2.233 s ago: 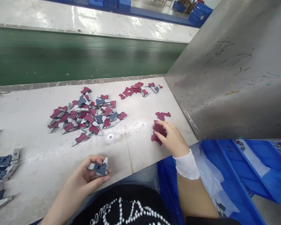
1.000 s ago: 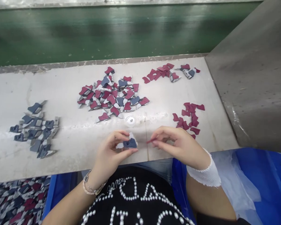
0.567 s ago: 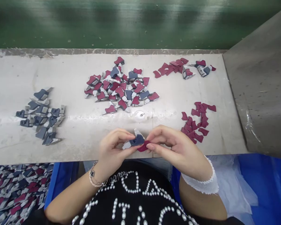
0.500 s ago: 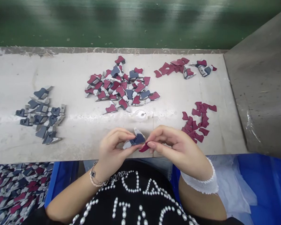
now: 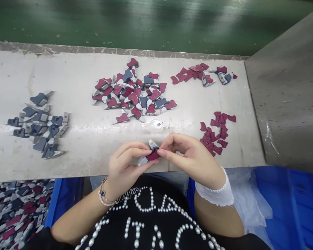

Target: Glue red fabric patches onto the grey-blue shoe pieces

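Near the table's front edge, my left hand (image 5: 129, 159) pinches a small grey-and-blue plastic part (image 5: 143, 160) between thumb and fingers. A maroon curved piece (image 5: 153, 155) lies over the blue face of that part. My right hand (image 5: 189, 156) has its thumb and index finger closed on the right end of the maroon piece; whether it is fully seated I cannot tell. To the right lie several loose maroon pieces (image 5: 219, 133). A cluster of grey-and-blue parts (image 5: 40, 126) without maroon faces sits on the left.
A heap of parts, mostly maroon-faced (image 5: 133, 93), lies mid-table behind a small white round object (image 5: 155, 125). More maroon pieces (image 5: 190, 73) are at the back right. A metal panel (image 5: 289, 86) bounds the right side. A blue bin (image 5: 53, 201) full of parts stands lower left.
My right hand has brought the maroon piece leftward from beside the grey-and-blue part onto its blue face. My left hand keeps its hold. The whole view has shifted slightly.
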A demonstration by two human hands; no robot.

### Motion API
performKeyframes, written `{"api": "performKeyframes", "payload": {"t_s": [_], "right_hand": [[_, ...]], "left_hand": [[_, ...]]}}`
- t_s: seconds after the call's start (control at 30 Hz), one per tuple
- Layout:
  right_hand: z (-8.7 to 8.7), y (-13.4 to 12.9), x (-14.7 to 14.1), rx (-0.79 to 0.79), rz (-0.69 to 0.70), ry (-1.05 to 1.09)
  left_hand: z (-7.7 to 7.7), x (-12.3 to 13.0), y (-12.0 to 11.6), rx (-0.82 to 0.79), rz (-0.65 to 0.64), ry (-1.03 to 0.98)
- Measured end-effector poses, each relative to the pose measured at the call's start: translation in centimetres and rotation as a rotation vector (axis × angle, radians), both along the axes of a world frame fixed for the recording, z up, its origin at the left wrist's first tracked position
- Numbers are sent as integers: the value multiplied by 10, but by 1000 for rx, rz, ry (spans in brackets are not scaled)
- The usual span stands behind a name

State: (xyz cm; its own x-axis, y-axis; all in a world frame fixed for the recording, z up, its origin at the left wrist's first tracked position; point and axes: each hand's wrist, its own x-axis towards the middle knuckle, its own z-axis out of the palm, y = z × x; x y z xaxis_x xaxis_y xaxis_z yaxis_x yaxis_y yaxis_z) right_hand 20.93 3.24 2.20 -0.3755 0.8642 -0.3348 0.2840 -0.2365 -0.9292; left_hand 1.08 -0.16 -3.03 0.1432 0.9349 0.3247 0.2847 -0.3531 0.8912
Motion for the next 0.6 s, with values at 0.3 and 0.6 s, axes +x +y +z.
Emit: {"api": "performKeyframes", "payload": {"t_s": [0.3, 0.6], "right_hand": [[4, 3, 1, -90, 74, 136], [4, 2, 0, -82, 170, 222]], "left_hand": [[1, -4, 4, 59, -85, -95], [9, -7, 5, 43, -138, -138]]}}
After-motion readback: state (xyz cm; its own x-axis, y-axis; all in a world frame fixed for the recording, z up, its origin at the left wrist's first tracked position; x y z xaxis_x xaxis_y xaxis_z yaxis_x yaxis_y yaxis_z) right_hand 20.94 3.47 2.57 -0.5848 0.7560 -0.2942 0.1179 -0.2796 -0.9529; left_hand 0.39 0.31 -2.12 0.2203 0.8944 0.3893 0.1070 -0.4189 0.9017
